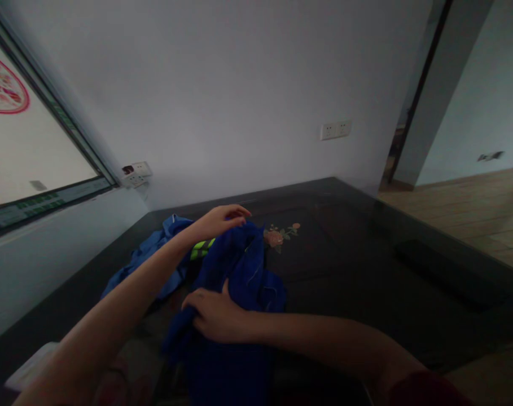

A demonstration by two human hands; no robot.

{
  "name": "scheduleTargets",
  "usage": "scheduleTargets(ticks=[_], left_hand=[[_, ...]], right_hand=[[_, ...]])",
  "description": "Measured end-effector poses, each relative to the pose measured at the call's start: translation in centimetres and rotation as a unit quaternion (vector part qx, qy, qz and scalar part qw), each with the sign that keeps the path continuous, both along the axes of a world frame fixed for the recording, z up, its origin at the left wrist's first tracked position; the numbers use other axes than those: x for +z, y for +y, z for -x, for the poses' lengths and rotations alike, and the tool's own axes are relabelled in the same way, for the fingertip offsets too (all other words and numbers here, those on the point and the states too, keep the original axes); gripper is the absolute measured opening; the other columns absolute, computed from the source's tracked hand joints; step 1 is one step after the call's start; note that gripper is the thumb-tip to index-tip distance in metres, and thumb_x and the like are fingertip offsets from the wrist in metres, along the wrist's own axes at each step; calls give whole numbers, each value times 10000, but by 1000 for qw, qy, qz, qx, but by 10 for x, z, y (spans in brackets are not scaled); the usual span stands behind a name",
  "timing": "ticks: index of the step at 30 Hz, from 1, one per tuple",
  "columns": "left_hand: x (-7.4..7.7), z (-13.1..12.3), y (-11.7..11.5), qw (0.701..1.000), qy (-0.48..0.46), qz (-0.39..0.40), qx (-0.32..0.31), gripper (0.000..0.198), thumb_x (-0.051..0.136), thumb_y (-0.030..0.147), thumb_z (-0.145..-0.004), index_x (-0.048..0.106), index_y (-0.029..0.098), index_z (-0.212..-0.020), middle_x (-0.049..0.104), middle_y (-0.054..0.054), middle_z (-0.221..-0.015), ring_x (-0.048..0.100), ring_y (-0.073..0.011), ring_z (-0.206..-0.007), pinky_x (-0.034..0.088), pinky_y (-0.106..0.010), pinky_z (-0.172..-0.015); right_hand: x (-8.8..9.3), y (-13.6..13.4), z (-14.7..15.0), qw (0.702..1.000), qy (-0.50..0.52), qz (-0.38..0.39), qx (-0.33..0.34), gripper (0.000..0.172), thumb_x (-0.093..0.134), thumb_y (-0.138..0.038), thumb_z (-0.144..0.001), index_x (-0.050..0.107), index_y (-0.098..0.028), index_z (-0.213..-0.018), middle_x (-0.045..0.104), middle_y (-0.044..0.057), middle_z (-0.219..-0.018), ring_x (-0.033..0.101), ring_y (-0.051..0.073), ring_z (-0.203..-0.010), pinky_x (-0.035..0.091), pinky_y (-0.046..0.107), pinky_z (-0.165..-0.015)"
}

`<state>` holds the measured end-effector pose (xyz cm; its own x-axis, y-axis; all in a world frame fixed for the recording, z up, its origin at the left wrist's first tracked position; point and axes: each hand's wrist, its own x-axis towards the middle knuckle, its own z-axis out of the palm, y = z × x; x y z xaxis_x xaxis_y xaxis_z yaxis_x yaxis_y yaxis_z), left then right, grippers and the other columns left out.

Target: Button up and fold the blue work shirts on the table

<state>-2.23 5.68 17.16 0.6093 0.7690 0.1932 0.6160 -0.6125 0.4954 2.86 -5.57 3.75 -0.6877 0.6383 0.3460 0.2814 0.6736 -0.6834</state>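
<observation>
Pale wall (239, 101), dark table (345, 242), tan floor (472, 208); dimly lit.

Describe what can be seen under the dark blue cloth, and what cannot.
The dark tabletop shows around the dark blue cloth, with a flower design beside its far right edge. Whatever lies directly beneath the cloth is covered and cannot be seen.

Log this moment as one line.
left hand: at far end of dark-blue cloth | right hand: gripping dark-blue cloth | lighter-blue cloth: left, on table
</observation>
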Motion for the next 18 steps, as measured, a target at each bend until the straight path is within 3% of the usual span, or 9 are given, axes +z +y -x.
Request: scheduleTargets(ticks=[2,5,7,10,12,14,18], left_hand=[[-23,-20,7,991,111,-60,36,228,631,326,-777,680,153,-918,711,-86,-953,659,-226,-859,489,-299,-802],[-69,-36,12,972,181,-90,118,351,718,380,-710,663,86,-895,698,-197,-903,661,-325,-880,476,-421,-835],[-97,-37,11,947,262,-88,167,448,719,451,-697,649,61,-907,678,-257,-924,646,-370,-936,468,-467,-847],[-123,-32,11,912,365,-83,167,422,633,437,-776,623,76,-994,664,-254,-1003,626,-382,-996,475,-501,-832],[-127,-27,12,916,365,-85,142,294,549,339,-838,617,117,-1020,669,-205,-1036,628,-353,-1010,488,-482,-822],[-122,-22,17,924,350,-85,130,239,484,270,-866,616,155,-1028,676,-157,-1047,640,-309,-1000,499,-435,-825],[-89,-12,25,951,261,-102,129,302,421,226,-884,580,166,-1133,657,-121,-1130,612,-235,-1074,468,-340,-913]], right_hand=[[-18,-6,18,991,-90,-99,23,296,476,-173,-833,557,-213,-1114,606,100,-1151,555,303,-1062,208,749,-948],[-40,-13,32,967,-155,-203,17,303,425,-214,-885,551,-192,-1160,615,133,-1142,557,313,-1037,212,773,-936],[-47,-16,33,959,-154,-236,5,316,403,-243,-907,529,-201,-1194,603,127,-1179,541,302,-1060,233,764,-945],[-48,-18,29,957,-128,-259,-11,341,400,-262,-919,478,-224,-1249,543,107,-1286,481,287,-1156,251,742,-970],[-44,-19,25,956,-118,-268,-22,350,394,-266,-923,462,-241,-1265,472,97,-1368,411,291,-1238,276,723,-976],[-39,-21,22,951,-121,-281,-38,339,389,-272,-928,477,-247,-1254,411,94,-1420,333,311,-1301,316,702,-965],[-29,-27,12,919,-131,-369,-34,325,321,-282,-960,534,-248,-1203,395,67,-1436,248,341,-1351,320,681,-978]])
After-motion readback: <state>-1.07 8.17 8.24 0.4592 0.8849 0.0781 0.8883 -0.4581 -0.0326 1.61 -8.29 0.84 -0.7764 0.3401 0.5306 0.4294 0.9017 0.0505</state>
